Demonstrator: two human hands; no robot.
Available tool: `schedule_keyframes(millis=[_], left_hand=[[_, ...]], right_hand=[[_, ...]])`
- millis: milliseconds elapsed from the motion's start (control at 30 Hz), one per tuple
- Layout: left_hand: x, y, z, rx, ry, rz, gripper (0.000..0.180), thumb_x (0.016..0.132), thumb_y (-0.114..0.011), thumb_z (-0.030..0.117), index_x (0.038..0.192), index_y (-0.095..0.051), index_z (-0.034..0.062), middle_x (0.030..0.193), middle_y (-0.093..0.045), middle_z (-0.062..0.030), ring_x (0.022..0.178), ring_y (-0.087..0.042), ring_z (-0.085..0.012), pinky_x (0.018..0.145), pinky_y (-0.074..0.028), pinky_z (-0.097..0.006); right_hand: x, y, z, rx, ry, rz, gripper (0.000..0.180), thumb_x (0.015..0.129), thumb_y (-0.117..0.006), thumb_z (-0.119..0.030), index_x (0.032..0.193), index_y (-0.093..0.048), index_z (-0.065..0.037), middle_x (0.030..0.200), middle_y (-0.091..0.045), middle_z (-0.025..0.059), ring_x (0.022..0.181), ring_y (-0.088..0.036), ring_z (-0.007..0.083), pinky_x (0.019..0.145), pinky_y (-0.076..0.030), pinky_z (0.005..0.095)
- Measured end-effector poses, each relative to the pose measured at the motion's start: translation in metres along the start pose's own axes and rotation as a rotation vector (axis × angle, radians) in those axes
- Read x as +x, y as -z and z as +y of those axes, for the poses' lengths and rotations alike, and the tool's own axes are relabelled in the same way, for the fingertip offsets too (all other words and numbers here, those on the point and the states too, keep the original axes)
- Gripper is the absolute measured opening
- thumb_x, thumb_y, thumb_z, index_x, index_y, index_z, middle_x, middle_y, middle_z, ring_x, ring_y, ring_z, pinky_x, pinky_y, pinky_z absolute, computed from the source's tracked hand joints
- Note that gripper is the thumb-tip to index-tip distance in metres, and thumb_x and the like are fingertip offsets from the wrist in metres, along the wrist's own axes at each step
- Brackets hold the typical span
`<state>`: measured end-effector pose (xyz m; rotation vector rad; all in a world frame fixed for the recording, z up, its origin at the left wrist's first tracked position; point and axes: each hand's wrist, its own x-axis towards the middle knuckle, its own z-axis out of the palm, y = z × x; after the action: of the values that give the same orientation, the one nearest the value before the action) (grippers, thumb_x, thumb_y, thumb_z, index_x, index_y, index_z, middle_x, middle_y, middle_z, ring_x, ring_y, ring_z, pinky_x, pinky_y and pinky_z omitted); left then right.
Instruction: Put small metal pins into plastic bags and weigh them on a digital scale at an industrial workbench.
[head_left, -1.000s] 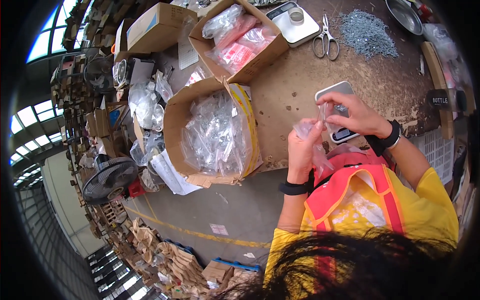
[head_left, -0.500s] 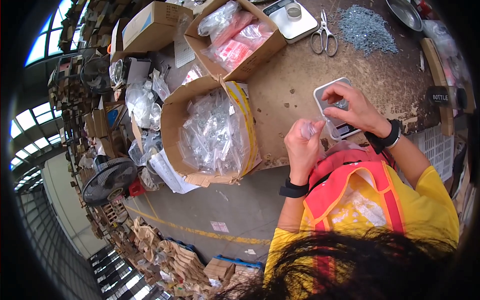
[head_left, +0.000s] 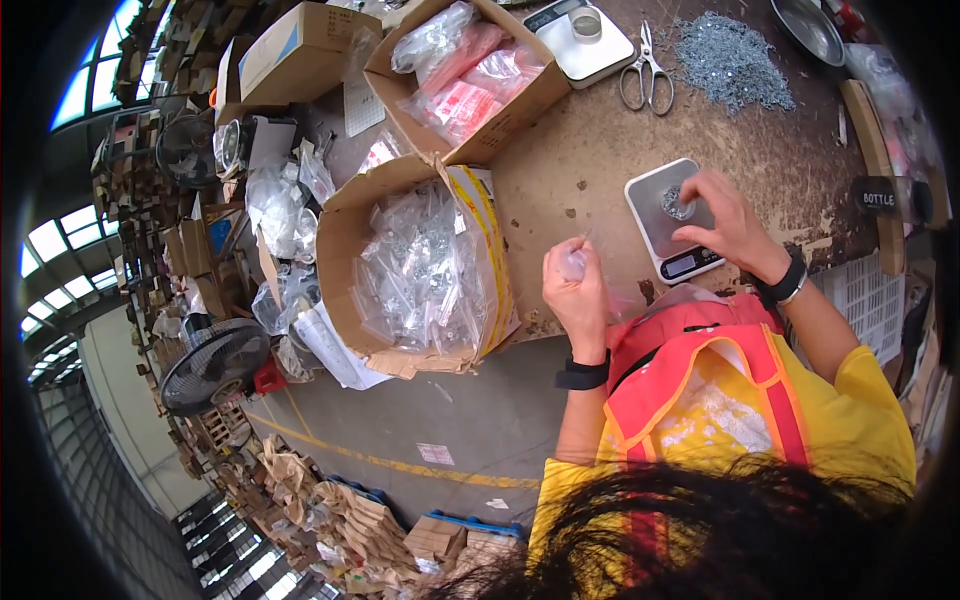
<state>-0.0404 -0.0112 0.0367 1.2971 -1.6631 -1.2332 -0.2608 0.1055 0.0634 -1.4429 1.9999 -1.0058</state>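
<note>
My left hand [head_left: 577, 300] is closed round a small clear plastic bag [head_left: 573, 265], held up over the table's near edge; what the bag contains I cannot make out. To the right lies a white digital scale [head_left: 652, 222] with a dark display. On its plate stands a small round cup [head_left: 676, 203] with grey metal pieces in it. My right hand [head_left: 728, 222] is beside this cup, thumb and fingers apart, with nothing seen between them. A large cardboard box [head_left: 342, 262] full of small clear bags of metal pieces stands left of my left hand.
A second cardboard box [head_left: 520, 112] holds red and clear plastic bags. Along the far side are another white scale [head_left: 598, 58] with a round cup, scissors [head_left: 647, 75] and a heap of small metal pieces [head_left: 735, 62]. A wooden bar [head_left: 873, 170] edges the table's right end.
My left hand has moved left, away from the scale, with the plastic bag. My right hand has shifted slightly right and opened, uncovering the cup and the scale's display.
</note>
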Motion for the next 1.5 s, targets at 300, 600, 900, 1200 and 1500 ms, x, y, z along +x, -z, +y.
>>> schedule_keyframes(millis=[300,600,900,1200,1500], left_hand=[[-0.009,-0.005,-0.014,0.212,-0.124,-0.001,0.011,0.086,-0.07,0.003,0.096,-0.065,0.001,0.084,-0.066,-0.0096,0.074,-0.063,-0.0169,0.07,-0.051,-0.03],[-0.021,-0.019,-0.027,0.329,-0.317,-0.071,0.022,0.081,-0.067,-0.001,0.101,-0.06,0.0024,0.094,-0.061,-0.0165,0.085,-0.062,-0.0395,0.073,-0.051,-0.045],[-0.027,-0.015,-0.008,0.145,-0.317,-0.165,0.012,0.087,-0.068,0.002,0.097,-0.062,0.0016,0.088,-0.063,-0.0152,0.077,-0.064,-0.0333,0.07,-0.052,-0.038],[-0.031,-0.011,-0.015,0.058,0.042,-0.354,0.015,0.085,-0.065,0.005,0.099,-0.063,0.0005,0.086,-0.067,-0.0184,0.078,-0.068,-0.0369,0.072,-0.053,-0.041],[-0.016,-0.015,-0.046,-0.002,-0.021,-0.282,0.022,0.093,-0.061,0.003,0.114,-0.066,-0.0003,0.102,-0.066,-0.0065,0.092,-0.062,-0.0138,0.081,-0.051,-0.028]], right_hand=[[-0.017,-0.046,0.077,-0.246,0.104,0.108,0.069,0.069,-0.085,-0.015,0.128,-0.052,-0.004,0.124,-0.057,0.0154,0.12,-0.054,0.0355,0.103,-0.043,0.0434],[-0.015,-0.045,-0.008,0.465,-0.163,-0.298,0.059,0.081,-0.081,-0.021,0.13,-0.056,-0.001,0.108,-0.063,0.0091,0.093,-0.061,0.0174,0.081,-0.053,0.0321],[0.001,-0.033,-0.012,0.254,-0.016,-0.265,0.05,0.081,-0.08,-0.03,0.116,-0.061,0.001,0.101,-0.064,0.0143,0.085,-0.064,0.0268,0.073,-0.053,0.0351],[0.036,-0.029,-0.039,-0.222,-0.004,-0.37,0.053,0.082,-0.075,-0.047,0.085,-0.066,0.005,0.077,-0.064,0.0281,0.075,-0.066,0.0458,0.069,-0.054,0.0482],[0.028,-0.003,0.024,-0.167,-0.167,-0.163,0.052,0.084,-0.073,-0.046,0.095,-0.066,0.005,0.084,-0.066,0.0274,0.08,-0.067,0.0426,0.072,-0.053,0.0472]])
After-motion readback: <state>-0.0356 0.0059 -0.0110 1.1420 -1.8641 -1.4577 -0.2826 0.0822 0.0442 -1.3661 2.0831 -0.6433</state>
